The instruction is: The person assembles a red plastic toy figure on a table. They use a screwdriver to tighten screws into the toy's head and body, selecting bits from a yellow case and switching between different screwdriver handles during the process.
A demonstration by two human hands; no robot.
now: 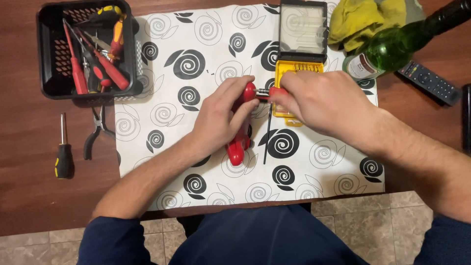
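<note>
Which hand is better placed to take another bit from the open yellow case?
Right, probably. The right hand lies directly over the open yellow plastic bit case, while the left hand grips the red pistol-shaped tool farther away.

Your left hand [221, 115] hides most of the red tool [239, 145]; the green bottle [402, 44] is cut by the right edge, blurred.

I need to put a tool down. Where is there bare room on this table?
Free: the patterned mat between the black basket and the open bit case, and its front edge. Crowded: the middle, where left hand and right hand work, and the bottle corner.
</note>
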